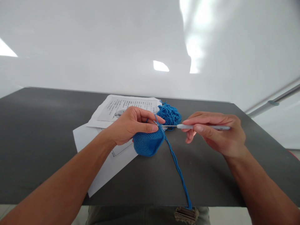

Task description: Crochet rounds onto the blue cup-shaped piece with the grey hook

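Grey table (199, 175); left grip (126, 126) pinched shut on crochet (148, 143), right grip (221, 134) on hook (184, 126), crosswise, tip left.

We are seeing a dark table (206, 178) | we are seeing one printed paper (105, 107) lying partly over another paper (100, 175) | we are looking at a white wall (93, 47) with bright spots (161, 66) | we are finding a gray bar (287, 95) at right

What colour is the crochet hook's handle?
The handle is pale grey-white, clearest in the head view.
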The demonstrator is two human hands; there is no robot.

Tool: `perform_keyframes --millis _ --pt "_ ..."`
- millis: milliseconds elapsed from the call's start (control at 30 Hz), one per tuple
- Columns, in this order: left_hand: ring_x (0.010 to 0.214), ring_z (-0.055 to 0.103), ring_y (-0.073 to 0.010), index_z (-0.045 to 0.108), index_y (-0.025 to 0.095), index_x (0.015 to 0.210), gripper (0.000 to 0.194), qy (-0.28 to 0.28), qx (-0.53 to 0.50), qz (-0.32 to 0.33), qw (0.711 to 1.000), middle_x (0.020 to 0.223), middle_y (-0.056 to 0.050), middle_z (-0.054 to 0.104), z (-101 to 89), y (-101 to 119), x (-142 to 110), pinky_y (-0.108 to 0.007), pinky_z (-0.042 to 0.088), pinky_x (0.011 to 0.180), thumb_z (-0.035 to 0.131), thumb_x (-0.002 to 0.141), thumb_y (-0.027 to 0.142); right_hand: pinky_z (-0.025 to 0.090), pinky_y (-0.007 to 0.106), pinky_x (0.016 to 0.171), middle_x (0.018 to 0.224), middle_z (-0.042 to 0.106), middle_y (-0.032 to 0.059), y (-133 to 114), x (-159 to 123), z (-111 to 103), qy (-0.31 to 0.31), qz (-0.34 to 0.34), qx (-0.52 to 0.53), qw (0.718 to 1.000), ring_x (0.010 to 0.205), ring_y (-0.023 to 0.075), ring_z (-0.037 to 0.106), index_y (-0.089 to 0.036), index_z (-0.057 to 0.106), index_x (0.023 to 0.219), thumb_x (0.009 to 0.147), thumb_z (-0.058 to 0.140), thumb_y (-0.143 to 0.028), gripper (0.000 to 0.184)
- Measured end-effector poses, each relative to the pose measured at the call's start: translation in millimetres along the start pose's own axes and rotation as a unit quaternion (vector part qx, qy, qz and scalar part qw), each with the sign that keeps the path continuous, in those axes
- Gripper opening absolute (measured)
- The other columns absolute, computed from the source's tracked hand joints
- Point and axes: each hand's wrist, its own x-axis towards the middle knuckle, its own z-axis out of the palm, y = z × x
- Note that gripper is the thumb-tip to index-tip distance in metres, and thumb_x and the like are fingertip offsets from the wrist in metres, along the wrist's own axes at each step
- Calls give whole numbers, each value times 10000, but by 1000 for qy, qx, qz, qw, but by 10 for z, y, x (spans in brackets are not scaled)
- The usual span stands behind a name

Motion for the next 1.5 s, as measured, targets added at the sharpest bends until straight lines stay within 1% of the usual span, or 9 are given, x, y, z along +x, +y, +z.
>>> perform_keyframes --millis 100,233,533,633,733,867,1133,1367,1500 --pt "635 612 -71 876 148 968 233 13 0 3 1000 696 -18 702 11 14 -4 -134 477 577 910 738 158 667 290 574 889 811 74 -38 16 -12 -12 -31 -62 998 644 173 760 -265 872 1065 887 835 -168 206" --pt "615 585 -72 876 147 953 227 19 3 5 1000 677 -7 672 22 14 2 -154 465 565 909 728 158 672 270 605 933 799 58 -91 21 -30 -25 -31 -116 992 665 157 761 -290 873 1061 865 849 -150 242" --pt "618 633 -72 876 151 933 209 29 -6 -15 999 707 -25 736 20 -3 9 -141 491 582 898 729 115 669 303 649 991 790 41 -82 15 -65 -61 -47 -147 986 781 177 740 -367 853 1126 879 832 -159 324" --pt "633 650 -71 878 158 947 204 23 1 -18 1000 724 -33 754 9 -12 8 -124 490 583 897 747 125 672 295 637 973 791 47 -100 14 -68 -60 -41 -141 987 763 176 749 -347 862 1098 872 840 -163 292" --pt "652 663 -84 879 162 948 202 9 9 -17 1000 755 -50 775 4 -14 8 -133 503 589 901 749 137 674 277 613 930 802 64 -108 11 -66 -44 -20 -104 993 692 169 763 -288 877 1051 861 858 -178 221" --pt "616 633 -84 880 164 944 181 -20 16 -6 1000 706 -42 757 11 2 0 -146 496 567 897 764 166 679 302 554 871 818 94 -80 11 -53 -28 35 24 999 618 196 771 -225 874 1038 893 843 -259 152" --pt "663 690 -129 868 160 861 158 11 -14 28 999 787 -72 802 62 -9 -13 -202 549 615 932 723 203 588 201 383 692 785 68 34 88 89 58 172 218 959 446 137 678 -142 841 856 824 886 -375 239" --pt "742 718 -122 848 164 803 146 49 -65 56 995 987 -78 828 87 -80 23 -206 571 674 950 715 220 633 162 490 728 795 30 166 90 311 89 171 296 936 524 109 721 -163 838 895 832 892 -357 211" --pt "725 713 -145 837 147 810 237 58 -71 40 995 904 -79 814 124 -132 37 -234 568 659 983 661 258 677 210 562 785 811 40 182 78 418 75 169 288 940 614 127 753 -172 837 942 860 875 -342 193"
